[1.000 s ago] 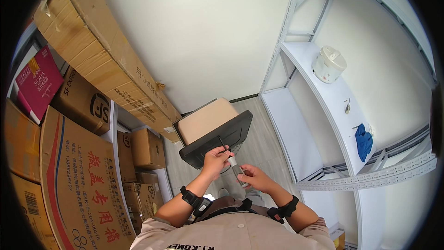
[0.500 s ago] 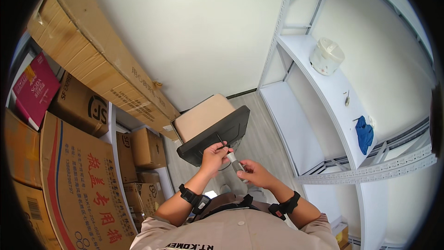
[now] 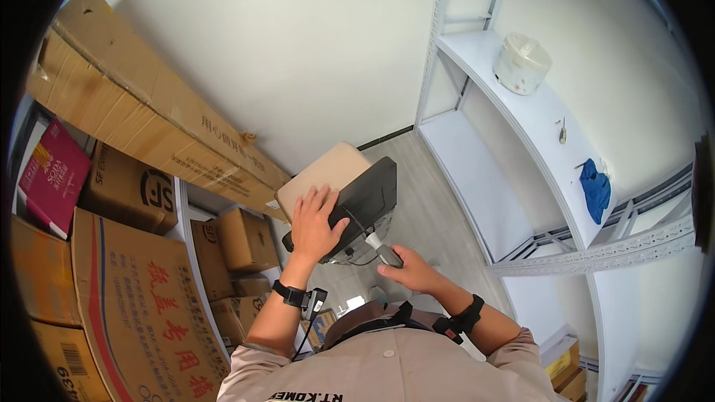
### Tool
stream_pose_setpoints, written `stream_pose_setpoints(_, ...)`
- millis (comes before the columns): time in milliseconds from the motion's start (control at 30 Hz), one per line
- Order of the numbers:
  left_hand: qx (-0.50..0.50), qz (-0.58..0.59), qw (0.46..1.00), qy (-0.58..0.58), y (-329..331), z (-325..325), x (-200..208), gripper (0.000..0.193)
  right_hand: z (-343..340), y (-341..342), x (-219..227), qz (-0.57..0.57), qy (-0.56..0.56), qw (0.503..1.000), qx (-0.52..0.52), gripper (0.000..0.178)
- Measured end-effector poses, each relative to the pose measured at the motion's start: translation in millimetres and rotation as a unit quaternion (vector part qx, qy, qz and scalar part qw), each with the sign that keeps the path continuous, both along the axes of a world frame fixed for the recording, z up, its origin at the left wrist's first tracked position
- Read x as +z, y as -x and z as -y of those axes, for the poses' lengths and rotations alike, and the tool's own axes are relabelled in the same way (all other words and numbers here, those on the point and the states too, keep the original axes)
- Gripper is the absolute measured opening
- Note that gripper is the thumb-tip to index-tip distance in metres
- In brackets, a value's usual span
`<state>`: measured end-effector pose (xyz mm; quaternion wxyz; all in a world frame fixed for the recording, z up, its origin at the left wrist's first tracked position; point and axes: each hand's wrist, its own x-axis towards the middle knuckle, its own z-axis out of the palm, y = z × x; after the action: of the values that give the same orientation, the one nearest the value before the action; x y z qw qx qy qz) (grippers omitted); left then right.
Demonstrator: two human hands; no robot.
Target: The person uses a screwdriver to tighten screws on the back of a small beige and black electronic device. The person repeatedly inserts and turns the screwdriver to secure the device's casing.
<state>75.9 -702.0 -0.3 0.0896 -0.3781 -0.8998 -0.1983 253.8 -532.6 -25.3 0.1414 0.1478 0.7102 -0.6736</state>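
Observation:
My right hand [image 3: 410,270] is closed around the grey and white handle of a screwdriver [image 3: 385,250]. Its thin dark shaft reaches up and left to the face of a black panel [image 3: 376,190], where the tip appears to touch; the exact contact is too small to make out. Behind the panel is a beige, round-cornered block [image 3: 328,170]. My left hand [image 3: 314,227] lies with spread fingers across the panel's upper edge, fingertips over the beige block. A dark cable hangs below the panel, partly hidden.
Cardboard boxes [image 3: 145,298] fill shelving on my left, and a long carton [image 3: 160,104] leans beside the wall. Along the right, a white shelf [image 3: 547,130] bears a lidded translucent tub [image 3: 523,63], a small screwdriver [image 3: 563,134] and a blue cloth [image 3: 595,192].
My left hand has left the screwdriver's front end and spread over the panel's top edge and the beige block. My right hand keeps the screwdriver and has shifted slightly right.

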Motion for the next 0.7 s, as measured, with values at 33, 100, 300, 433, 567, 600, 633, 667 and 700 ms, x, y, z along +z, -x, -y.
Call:
stream_pose_setpoints(33,0.001,0.012,1.0,-0.004,1,0,-5,0.058,2,0,2,0.011,0.02,1.0,-0.004,0.042)
stream_pose_setpoints(100,0.003,0.035,0.999,-0.012,2,0,-12,0.056,6,2,9,0.035,0.061,0.997,-0.012,0.044)
stream_pose_setpoints(300,0.001,0.034,0.999,-0.024,5,-4,-16,0.052,6,5,-13,0.061,0.286,0.95,-0.112,0.035)
stream_pose_setpoints(433,0.01,0.039,0.999,-0.022,5,-5,-12,0.05,4,10,-14,0.052,0.254,0.962,-0.089,0.033)
stream_pose_setpoints(567,0.016,0.042,0.999,-0.023,5,-5,-12,0.05,4,7,-20,0.01,0.219,0.972,-0.082,0.036)
stream_pose_setpoints(600,0.016,0.041,0.999,-0.022,5,-4,-13,0.05,5,6,-21,0.0,0.205,0.976,-0.08,0.037)
stream_pose_setpoints(633,0.015,0.039,0.999,-0.026,6,-5,-13,0.05,6,5,-22,-0.047,0.116,0.988,-0.088,0.039)
stream_pose_setpoints(667,0.014,0.037,0.999,-0.03,7,-7,-13,0.049,6,4,-23,-0.093,0.025,0.991,-0.098,0.04)
stream_pose_setpoints(700,0.01,0.036,0.999,-0.033,8,-8,-13,0.049,8,2,-25,-0.136,-0.066,0.983,-0.108,0.041)
